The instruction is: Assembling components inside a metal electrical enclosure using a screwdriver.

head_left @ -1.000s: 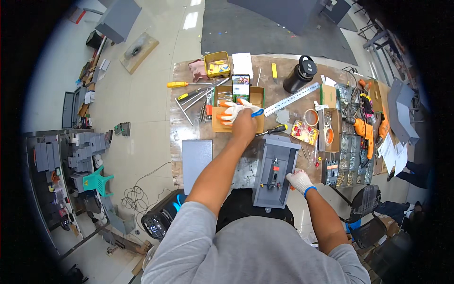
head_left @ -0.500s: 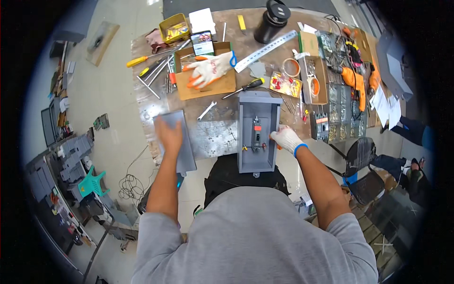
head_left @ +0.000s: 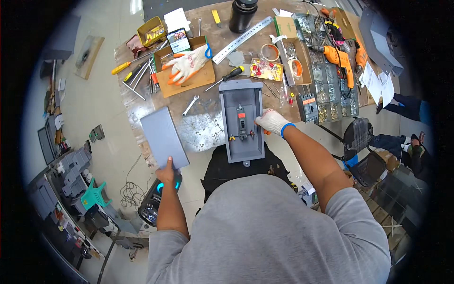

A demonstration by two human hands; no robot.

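Note:
My bare left hand (head_left: pixel 165 172) grips the near edge of a flat grey metal cover (head_left: pixel 163 135), thumb on top, at the table's front left. In a white glove with a blue cuff, my right hand (head_left: pixel 272 122) is closed on the right wall of a grey metal enclosure box (head_left: pixel 243 146); its fingertips are partly hidden. The open box rests partly over my lap, against the table edge. Inside it a circuit breaker (head_left: pixel 242 124) with an orange-red label is mounted, with yellow-tipped terminals beside its lower end.
Left of the box lies a wrench (head_left: pixel 191 105); beyond it, a screwdriver (head_left: pixel 231 74). A cardboard box (head_left: pixel 184 85) bears a spare glove (head_left: pixel 189 66). A perforated metal strip (head_left: pixel 243 39), a black bottle (head_left: pixel 243 16), an orange drill (head_left: pixel 338 59) and another breaker (head_left: pixel 309 108) are also on the table.
My left hand has moved down the cover to its near edge and gripped it, and the cover has tilted. My right hand stays on the box. The whole view has shifted slightly.

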